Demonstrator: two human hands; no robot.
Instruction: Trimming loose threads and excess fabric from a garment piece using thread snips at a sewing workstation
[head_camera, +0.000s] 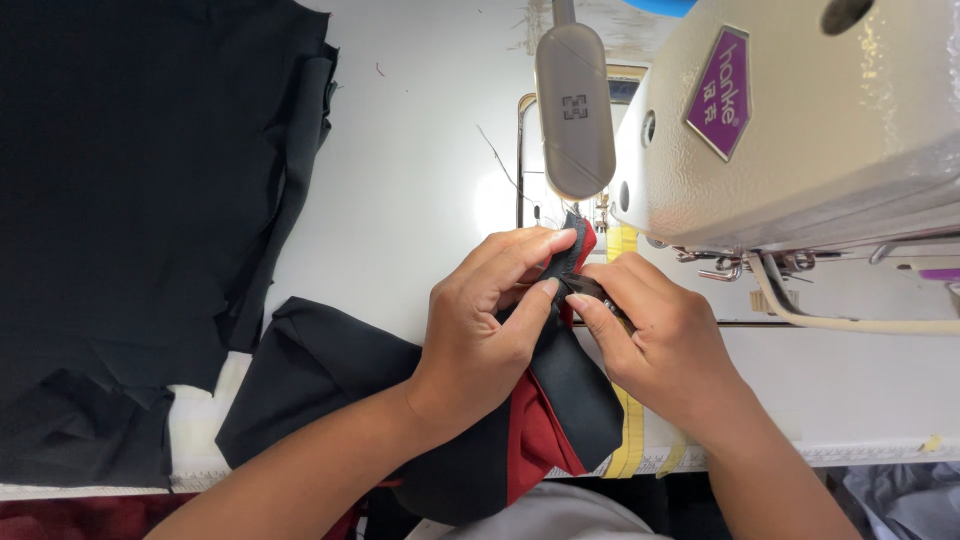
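Note:
A black and red fabric piece (560, 400) lies on the white sewing table (410, 180), its narrow upper end lifted toward the needle area. My left hand (485, 320) pinches that upper end between thumb and fingers. Right beside it, my right hand (655, 335) grips the same fabric edge from the other side. Both hands sit just in front of the cream sewing machine (800, 130), under its oval grey lamp (573, 105). The needle itself is mostly hidden behind the lamp and fabric.
A large heap of black cloth (130, 220) covers the table's left side. A yellow measuring tape (632, 430) runs along the table toward the front edge. A cream cable (850, 322) curves out under the machine arm at the right.

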